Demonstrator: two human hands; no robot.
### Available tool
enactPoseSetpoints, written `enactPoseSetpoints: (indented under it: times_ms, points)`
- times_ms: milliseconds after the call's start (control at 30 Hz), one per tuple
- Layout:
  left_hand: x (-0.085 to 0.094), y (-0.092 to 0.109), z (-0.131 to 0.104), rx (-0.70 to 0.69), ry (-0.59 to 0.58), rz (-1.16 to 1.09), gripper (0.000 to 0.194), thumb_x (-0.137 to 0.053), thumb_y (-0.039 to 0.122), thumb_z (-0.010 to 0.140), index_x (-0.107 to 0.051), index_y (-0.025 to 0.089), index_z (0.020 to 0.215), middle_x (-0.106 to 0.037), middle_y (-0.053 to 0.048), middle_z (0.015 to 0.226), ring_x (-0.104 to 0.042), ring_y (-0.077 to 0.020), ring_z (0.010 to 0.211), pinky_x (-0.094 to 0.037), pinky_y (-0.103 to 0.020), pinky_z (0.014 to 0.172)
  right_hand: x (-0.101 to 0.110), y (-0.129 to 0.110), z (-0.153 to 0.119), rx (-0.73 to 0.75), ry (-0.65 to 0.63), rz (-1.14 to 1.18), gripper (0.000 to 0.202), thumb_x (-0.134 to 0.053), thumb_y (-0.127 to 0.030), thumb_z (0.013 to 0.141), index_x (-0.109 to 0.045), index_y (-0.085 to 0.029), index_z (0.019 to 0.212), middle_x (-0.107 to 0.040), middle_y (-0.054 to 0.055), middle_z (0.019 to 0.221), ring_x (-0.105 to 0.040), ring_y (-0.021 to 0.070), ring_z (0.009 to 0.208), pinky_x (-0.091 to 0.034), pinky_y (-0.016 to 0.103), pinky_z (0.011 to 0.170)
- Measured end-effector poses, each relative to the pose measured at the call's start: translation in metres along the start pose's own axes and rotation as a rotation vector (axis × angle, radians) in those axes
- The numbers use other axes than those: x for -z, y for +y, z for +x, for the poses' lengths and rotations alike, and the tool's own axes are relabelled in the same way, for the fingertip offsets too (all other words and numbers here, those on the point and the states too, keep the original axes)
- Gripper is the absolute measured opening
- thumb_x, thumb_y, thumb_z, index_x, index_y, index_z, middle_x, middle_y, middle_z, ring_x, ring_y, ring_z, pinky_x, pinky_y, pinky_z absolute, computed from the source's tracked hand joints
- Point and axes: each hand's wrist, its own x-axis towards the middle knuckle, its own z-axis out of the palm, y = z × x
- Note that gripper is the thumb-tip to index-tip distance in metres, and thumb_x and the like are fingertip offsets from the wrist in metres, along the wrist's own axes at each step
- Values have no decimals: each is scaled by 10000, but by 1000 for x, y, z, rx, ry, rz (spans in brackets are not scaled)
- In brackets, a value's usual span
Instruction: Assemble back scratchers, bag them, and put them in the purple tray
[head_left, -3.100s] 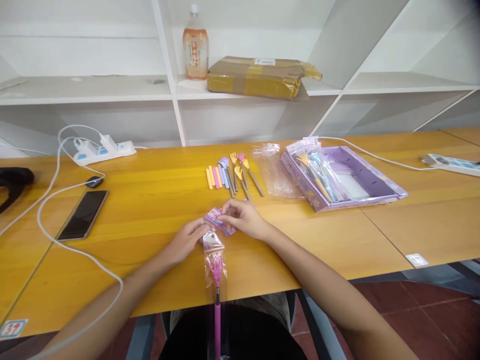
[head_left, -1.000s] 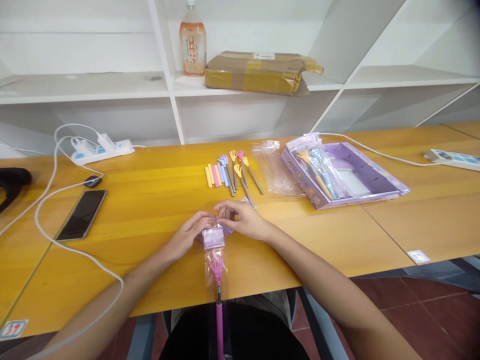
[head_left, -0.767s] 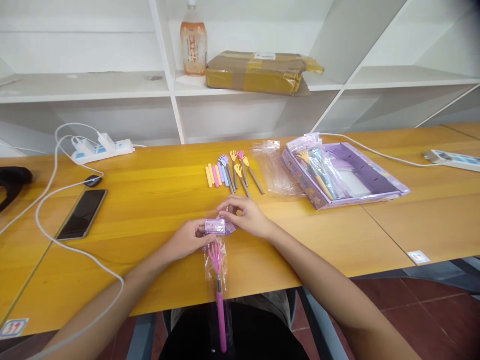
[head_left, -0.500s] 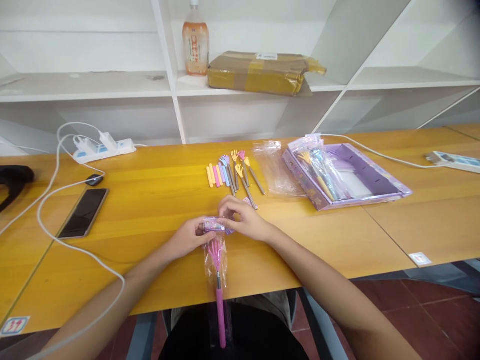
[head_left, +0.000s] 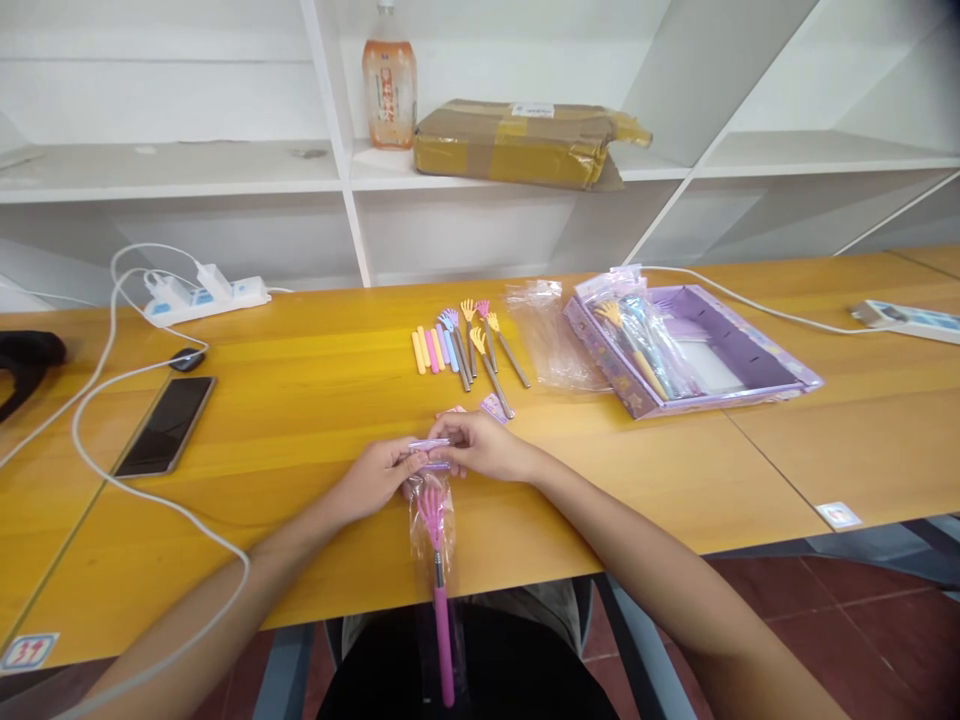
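Both hands meet over the table at a small purple printed card [head_left: 429, 446] at the top of a clear bag. My left hand [head_left: 386, 472] pinches the card from the left. From the right, the fingers of my right hand [head_left: 480, 445] are closed on the same card. Below it hangs a pink back scratcher [head_left: 442, 630] inside the clear bag, its handle past the table edge. Beyond my hands lie several metal-stemmed back scratchers [head_left: 487, 370] without handles, beside a row of coloured handle sleeves [head_left: 433, 350]. A printed card [head_left: 496, 406] lies near my right hand.
At the right stands an open purple box [head_left: 765, 390] holding bagged back scratchers [head_left: 637, 350], with clear bags [head_left: 555, 340] beside it. A phone [head_left: 166, 425], white cables and a power strip [head_left: 210, 302] occupy the left. Shelves behind hold a bottle [head_left: 389, 95] and a taped carton [head_left: 517, 145].
My right hand has moved slightly down and left, its fingers closing over the card, which now appears narrower. The loose printed card beyond it shows more. The bagged back scratcher hangs nearly as before.
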Motion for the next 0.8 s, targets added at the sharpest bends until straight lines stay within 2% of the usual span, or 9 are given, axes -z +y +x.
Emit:
enactPoseSetpoints:
  times_ms: [67, 200, 300, 367, 433, 500, 567, 700, 800]
  points:
    - [0, 2, 0, 16, -27, -4, 507, -575, 608, 1021, -795, 165, 1132, -826, -121, 992, -750, -240, 783, -561, -331, 715, 0, 0, 0, 6, -9, -13, 434, -768, -593, 897, -635, -198, 1016, -667, -29, 692, -655, 139, 576, -541, 243, 526]
    - [3, 1, 0, 32, -31, -29, 510, -572, 603, 1026, -770, 174, 1220, -815, -126, 1064, -764, -255, 881, -578, -345, 789, 3, 1, 1, 23, -18, -10, 427, -771, -571, 904, -636, -191, 1046, -675, -29, 727, -668, 136, 604, -558, 247, 558]
    - [6, -1, -2, 65, -65, -79, 528, -548, 611, 1035, -719, 178, 1285, -797, -117, 1045, -750, -234, 819, -586, -354, 773, 6, 3, 2, 23, -8, -7, 430, -789, -570, 889, -628, -197, 1030, -674, -31, 750, -672, 138, 615, -570, 261, 578]
    - [6, -3, -4, 84, -92, -83, 515, -697, 559, 968, -666, 197, 1333, -787, -114, 1104, -753, -229, 854, -589, -350, 782, 7, 5, 2, 14, 1, 9, 448, -806, -582, 869, -626, -200, 1017, -678, -29, 772, -669, 136, 612, -570, 262, 571]
    - [5, -3, -5, 89, -95, -78, 633, -870, 445, 843, -617, 216, 1376, -770, -127, 1208, -757, -246, 972, -590, -349, 826, 8, 5, 2, 5, -6, 46, 471, -820, -594, 853, -629, -196, 1017, -685, -23, 807, -673, 133, 624, -579, 264, 574]
    - [3, -3, -7, 95, -101, -116, 724, -931, 364, 775, -586, 222, 1396, -757, -142, 1249, -752, -260, 1041, -592, -358, 853, 8, 4, 2, -6, -24, 83, 495, -824, -604, 848, -630, -188, 1034, -687, -18, 819, -678, 131, 636, -588, 260, 570]
    - [3, -3, -6, 103, -104, -165, 732, -933, 334, 769, -575, 221, 1397, -762, -141, 1224, -755, -257, 1036, -594, -368, 858, 9, 1, 1, -34, -43, 117, 512, -808, -614, 865, -623, -182, 1069, -682, -13, 821, -692, 138, 655, -586, 244, 534]
    - [7, 0, 0, 112, -7, -209, 725, -940, 352, 751, -586, 196, 1364, -776, -118, 1144, -759, -249, 978, -595, -385, 862, 10, -8, -2, -99, -76, 191, 520, -747, -643, 911, -576, -183, 1085, -694, 7, 846, -696, 132, 621, -513, 188, 411]
    - [10, 2, 4, 80, 174, -262, 713, -950, 397, 729, -617, 168, 1316, -782, -123, 1145, -756, -262, 984, -592, -407, 899, 10, -18, -6, -143, -153, 210, 514, -741, -642, 916, -570, -182, 1067, -707, 9, 858, -647, 96, 543, -462, 166, 374]
